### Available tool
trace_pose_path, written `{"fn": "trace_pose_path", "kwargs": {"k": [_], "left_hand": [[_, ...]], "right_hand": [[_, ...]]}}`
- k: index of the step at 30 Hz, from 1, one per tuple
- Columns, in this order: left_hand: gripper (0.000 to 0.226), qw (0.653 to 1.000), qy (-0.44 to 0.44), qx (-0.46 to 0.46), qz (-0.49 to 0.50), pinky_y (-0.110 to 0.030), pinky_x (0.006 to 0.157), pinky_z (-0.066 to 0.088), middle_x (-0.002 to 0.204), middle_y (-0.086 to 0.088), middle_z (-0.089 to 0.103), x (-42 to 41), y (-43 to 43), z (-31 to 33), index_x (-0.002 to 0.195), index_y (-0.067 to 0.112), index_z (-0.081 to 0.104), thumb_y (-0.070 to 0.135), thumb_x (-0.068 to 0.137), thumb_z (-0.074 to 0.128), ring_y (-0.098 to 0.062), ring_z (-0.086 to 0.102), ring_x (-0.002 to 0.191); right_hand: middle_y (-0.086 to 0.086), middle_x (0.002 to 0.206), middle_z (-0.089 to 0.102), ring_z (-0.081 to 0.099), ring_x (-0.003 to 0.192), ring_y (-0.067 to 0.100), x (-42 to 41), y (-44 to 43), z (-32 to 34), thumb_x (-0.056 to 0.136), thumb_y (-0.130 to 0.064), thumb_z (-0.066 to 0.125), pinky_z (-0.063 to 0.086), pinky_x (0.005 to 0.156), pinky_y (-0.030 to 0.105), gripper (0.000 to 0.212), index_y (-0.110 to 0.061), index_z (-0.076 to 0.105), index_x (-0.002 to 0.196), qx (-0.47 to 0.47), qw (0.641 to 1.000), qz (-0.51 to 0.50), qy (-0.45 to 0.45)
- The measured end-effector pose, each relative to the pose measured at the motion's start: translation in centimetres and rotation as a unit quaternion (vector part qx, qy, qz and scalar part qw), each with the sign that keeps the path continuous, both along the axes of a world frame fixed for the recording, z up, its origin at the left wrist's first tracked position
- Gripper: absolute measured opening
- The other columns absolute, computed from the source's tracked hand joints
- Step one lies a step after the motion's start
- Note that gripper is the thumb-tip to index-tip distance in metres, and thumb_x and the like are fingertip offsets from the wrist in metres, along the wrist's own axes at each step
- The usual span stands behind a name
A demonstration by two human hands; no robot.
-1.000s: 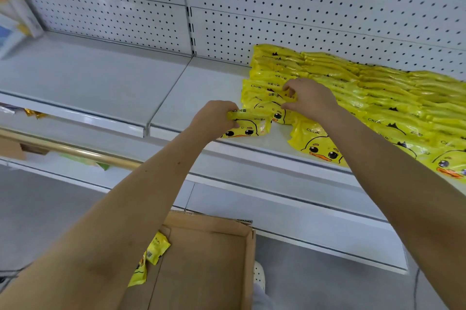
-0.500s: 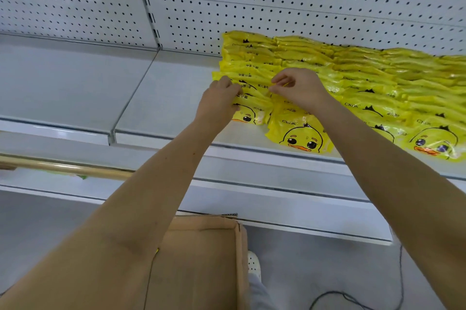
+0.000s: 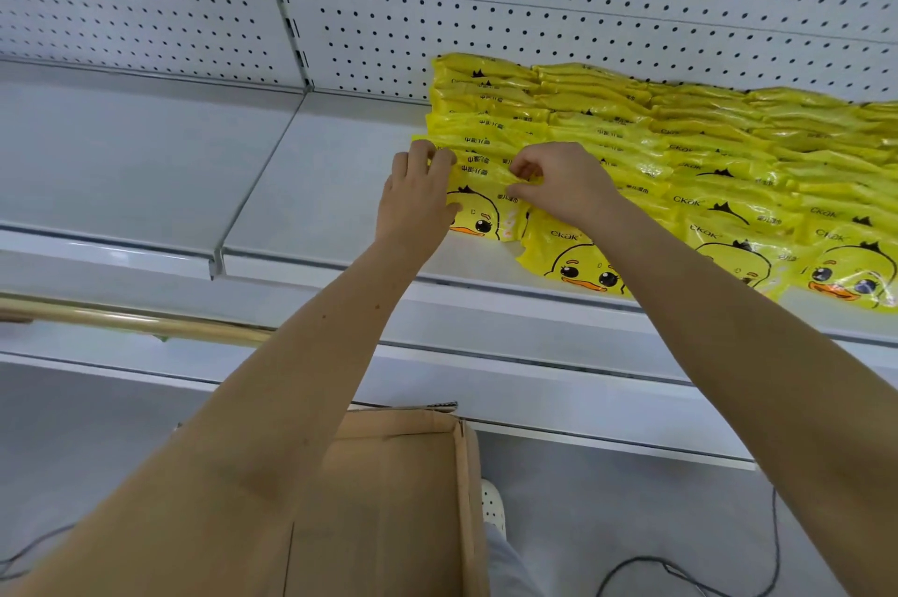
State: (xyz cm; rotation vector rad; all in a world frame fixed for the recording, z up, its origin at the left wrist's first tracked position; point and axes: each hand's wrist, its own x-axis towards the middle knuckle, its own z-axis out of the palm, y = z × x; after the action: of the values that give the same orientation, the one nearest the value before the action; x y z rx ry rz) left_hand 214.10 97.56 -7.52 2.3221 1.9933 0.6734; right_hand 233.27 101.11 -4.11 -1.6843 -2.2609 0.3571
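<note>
Several rows of yellow duck-print packets (image 3: 680, 149) lie overlapping on a white shelf (image 3: 340, 227), running back to the pegboard. My left hand (image 3: 418, 198) rests on the left edge of the front packet (image 3: 478, 217) of the leftmost row, fingers laid over the packets behind it. My right hand (image 3: 559, 185) pinches the top right edge of that same packet with curled fingers. Both hands partly hide the packet.
A white pegboard wall (image 3: 534, 3) backs the shelf. An open cardboard box (image 3: 398, 499) stands on the floor below me, beside a white shoe (image 3: 493, 504). A brass-coloured rail (image 3: 136, 322) runs under the shelf at left. A black cable (image 3: 690, 567) lies on the floor.
The packet my left hand held at the shelf's front has been pushed back into the leftmost row. Both hands moved closer together onto it. The view shifted right.
</note>
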Motion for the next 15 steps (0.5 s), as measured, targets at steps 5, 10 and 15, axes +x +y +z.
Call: {"fn": "trace_pose_path", "kwargs": {"k": [5, 10, 15], "left_hand": [[0.061, 0.997, -0.045, -0.029, -0.049, -0.04, 0.093, 0.041, 0.138, -0.009, 0.036, -1.1, -1.8, 0.9, 0.133, 0.013, 0.044, 0.02, 0.079, 0.072, -0.03, 0.038, 0.121], [0.061, 0.997, -0.025, -0.037, -0.061, -0.042, 0.097, 0.04, 0.143, -0.01, 0.032, -3.2, -5.0, 2.7, 0.136, 0.012, 0.041, 0.026, 0.084, 0.069, -0.031, 0.036, 0.126], [0.055, 0.997, -0.042, -0.047, -0.047, -0.04, 0.099, 0.039, 0.139, -0.007, 0.038, -6.5, -9.7, 3.9, 0.136, 0.013, 0.042, 0.025, 0.087, 0.064, -0.029, 0.036, 0.126]], "right_hand": [[0.0, 0.111, 0.066, 0.059, 0.105, 0.021, -0.7, -1.0, 0.7, 0.082, -0.039, 0.069, 0.047, 0.083, 0.035, 0.036, -0.021, 0.065, 0.113, 0.019, 0.998, -0.005, -0.052], [0.004, 0.121, 0.06, 0.051, 0.116, 0.026, -1.3, -4.1, 2.2, 0.082, -0.038, 0.07, 0.044, 0.091, 0.039, 0.041, -0.02, 0.062, 0.118, 0.027, 0.999, -0.024, -0.033], [0.004, 0.122, 0.06, 0.05, 0.116, 0.026, -3.1, -9.3, 3.8, 0.084, -0.034, 0.069, 0.04, 0.091, 0.036, 0.039, -0.019, 0.062, 0.119, 0.054, 0.998, -0.013, -0.024]]}}
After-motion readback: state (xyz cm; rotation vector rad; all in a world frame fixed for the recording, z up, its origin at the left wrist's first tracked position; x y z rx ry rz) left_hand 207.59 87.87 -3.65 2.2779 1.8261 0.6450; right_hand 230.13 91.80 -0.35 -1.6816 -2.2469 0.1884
